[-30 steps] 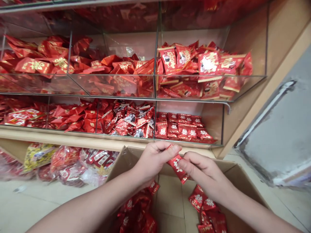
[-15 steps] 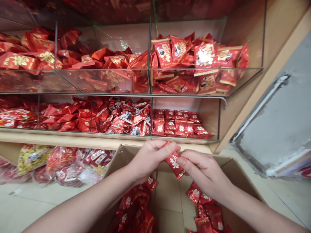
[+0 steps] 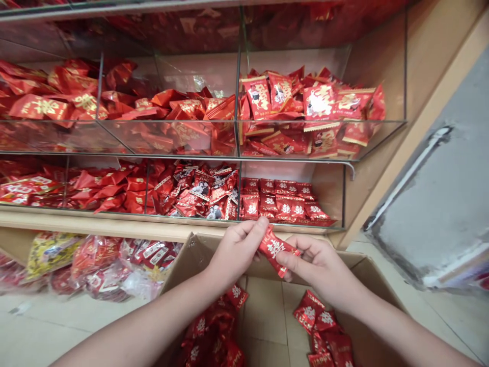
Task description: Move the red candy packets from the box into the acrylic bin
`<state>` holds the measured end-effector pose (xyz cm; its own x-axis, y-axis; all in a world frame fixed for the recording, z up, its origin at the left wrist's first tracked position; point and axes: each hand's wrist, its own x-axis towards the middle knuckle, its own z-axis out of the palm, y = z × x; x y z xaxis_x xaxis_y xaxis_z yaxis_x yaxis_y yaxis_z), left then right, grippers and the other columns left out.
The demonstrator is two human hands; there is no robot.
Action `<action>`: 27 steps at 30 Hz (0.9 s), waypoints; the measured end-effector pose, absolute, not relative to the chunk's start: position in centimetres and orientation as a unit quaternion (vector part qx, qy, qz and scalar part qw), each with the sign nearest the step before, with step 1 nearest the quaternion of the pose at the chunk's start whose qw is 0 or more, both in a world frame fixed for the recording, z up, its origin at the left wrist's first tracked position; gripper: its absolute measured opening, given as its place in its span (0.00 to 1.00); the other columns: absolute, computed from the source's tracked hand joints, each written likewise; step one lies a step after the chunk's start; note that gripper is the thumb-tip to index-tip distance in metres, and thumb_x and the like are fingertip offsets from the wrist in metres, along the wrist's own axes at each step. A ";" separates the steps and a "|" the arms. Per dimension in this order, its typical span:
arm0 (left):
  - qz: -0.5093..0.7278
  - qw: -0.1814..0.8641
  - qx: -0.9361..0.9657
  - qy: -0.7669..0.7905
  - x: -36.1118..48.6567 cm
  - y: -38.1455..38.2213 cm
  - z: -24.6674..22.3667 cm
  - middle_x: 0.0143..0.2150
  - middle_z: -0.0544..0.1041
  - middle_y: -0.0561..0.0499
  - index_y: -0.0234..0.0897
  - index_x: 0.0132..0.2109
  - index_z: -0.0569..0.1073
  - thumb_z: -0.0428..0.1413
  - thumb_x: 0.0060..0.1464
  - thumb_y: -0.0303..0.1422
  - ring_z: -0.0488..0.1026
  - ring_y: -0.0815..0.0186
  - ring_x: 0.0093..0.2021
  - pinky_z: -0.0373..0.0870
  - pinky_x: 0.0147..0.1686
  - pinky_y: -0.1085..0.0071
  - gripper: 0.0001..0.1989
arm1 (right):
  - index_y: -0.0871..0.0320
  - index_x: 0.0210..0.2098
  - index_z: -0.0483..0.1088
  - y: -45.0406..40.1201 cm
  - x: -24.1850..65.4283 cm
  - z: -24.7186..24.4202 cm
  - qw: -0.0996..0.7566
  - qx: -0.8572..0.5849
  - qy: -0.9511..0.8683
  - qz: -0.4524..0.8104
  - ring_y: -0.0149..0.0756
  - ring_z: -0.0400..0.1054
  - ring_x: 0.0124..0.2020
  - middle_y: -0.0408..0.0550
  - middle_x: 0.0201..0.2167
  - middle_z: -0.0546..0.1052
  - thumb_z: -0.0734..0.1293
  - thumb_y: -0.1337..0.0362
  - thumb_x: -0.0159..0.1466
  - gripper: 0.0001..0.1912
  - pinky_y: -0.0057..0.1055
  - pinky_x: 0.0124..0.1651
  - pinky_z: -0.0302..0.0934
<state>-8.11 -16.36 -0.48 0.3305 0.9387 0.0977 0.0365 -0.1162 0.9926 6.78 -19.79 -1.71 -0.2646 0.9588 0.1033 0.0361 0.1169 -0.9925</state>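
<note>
Between my two hands is a red wrapped candy [image 3: 275,250] with white lettering on its front, held over a cardboard box [image 3: 265,316]. My left hand [image 3: 243,245] pinches its upper left end between thumb and fingers. At the lower right, my right hand [image 3: 314,261] has its thumb on the front and its fingers behind. Inside the box, matching red packets lie in a left pile [image 3: 214,329] and a right pile [image 3: 324,326]. Straight ahead, similar packets [image 3: 284,204] stand in rows in the lower right shelf compartment.
Clear-fronted shelf bins above hold red and gold packets [image 3: 321,99] and more red packets [image 3: 48,107]. Black-and-red packets [image 3: 200,186] fill a bin left of the rows. Plastic bags of goods [image 3: 99,260] lie under the shelf. A wooden side panel [image 3: 431,122] stands at right.
My left thumb has shifted up to the candy's upper end, showing more of its front. The candy now lies more slanted. The view has tipped slightly upward.
</note>
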 end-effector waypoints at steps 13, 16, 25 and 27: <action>0.391 0.262 0.801 0.370 -8.5 -17.3 0.3 0.17 0.56 0.57 0.35 0.18 0.59 0.46 0.55 0.37 0.54 0.74 0.20 0.52 0.22 0.76 0.19 | 0.60 0.26 0.64 -20.1 7.0 -1.6 0.419 -0.397 -0.666 0.472 0.26 0.60 0.24 0.40 0.22 0.65 0.60 0.55 0.59 0.14 0.26 0.29 0.58; 0.386 0.241 0.813 0.364 -8.5 -17.6 0.6 0.17 0.56 0.57 0.35 0.18 0.59 0.46 0.55 0.36 0.53 0.74 0.20 0.51 0.22 0.76 0.19 | 0.61 0.26 0.64 -20.1 6.8 -2.0 0.443 -0.406 -0.671 0.435 0.26 0.57 0.24 0.40 0.21 0.64 0.60 0.55 0.60 0.15 0.26 0.29 0.56; 0.363 0.487 0.685 0.403 -8.6 -16.3 -0.5 0.16 0.64 0.56 0.34 0.22 0.64 0.45 0.53 0.45 0.60 0.74 0.16 0.59 0.19 0.77 0.21 | 0.59 0.41 0.64 -20.5 7.3 -1.2 0.417 -0.419 -0.746 0.307 0.31 0.66 0.35 0.47 0.35 0.71 0.59 0.58 0.61 0.13 0.30 0.38 0.63; 0.363 0.520 0.661 0.401 -8.5 -16.0 -0.7 0.17 0.66 0.56 0.33 0.23 0.65 0.46 0.52 0.46 0.60 0.75 0.15 0.59 0.17 0.78 0.20 | 0.57 0.48 0.59 -20.8 7.6 -0.9 0.420 -0.377 -0.806 0.178 0.33 0.64 0.43 0.51 0.44 0.69 0.64 0.60 0.58 0.19 0.32 0.44 0.62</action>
